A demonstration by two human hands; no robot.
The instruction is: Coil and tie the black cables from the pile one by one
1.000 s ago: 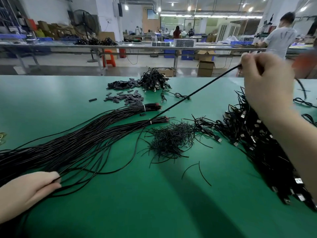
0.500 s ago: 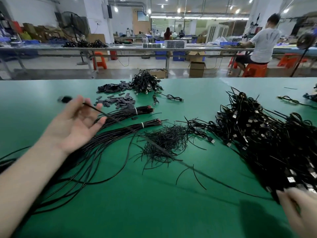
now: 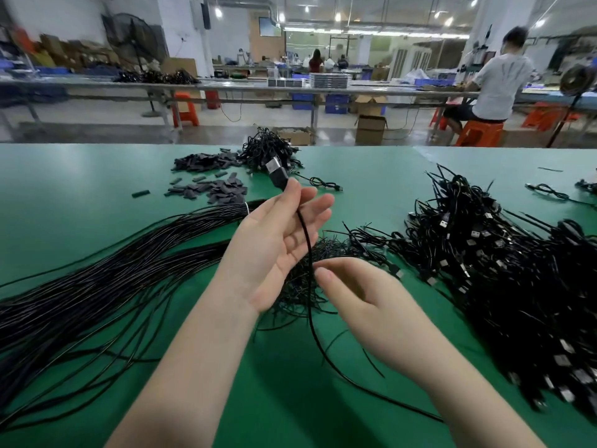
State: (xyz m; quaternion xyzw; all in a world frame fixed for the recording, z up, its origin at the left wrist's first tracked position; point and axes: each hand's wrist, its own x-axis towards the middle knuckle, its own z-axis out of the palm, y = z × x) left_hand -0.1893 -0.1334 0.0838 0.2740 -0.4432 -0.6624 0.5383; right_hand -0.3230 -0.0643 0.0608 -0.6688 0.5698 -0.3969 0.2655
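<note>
Fingers point(image 3: 292, 195) of our left hand point(image 3: 274, 240) pinch one black cable point(image 3: 308, 253) just below its USB plug point(image 3: 277, 172), palm up at centre. Our right hand point(image 3: 358, 295) nips the same cable lower, at five o'clock of the left. Half a second ago the hands were far apart with the cable stretched; now they meet, so we judge coiling begins. The tangled pile point(image 3: 504, 263) waits at three o'clock.

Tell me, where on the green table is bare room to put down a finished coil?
Bare table lies far left, beyond the long cable bundle, and near the front edge between both forearms. It is crowded right, at the cable pile, and centre, at the loose ties.
</note>
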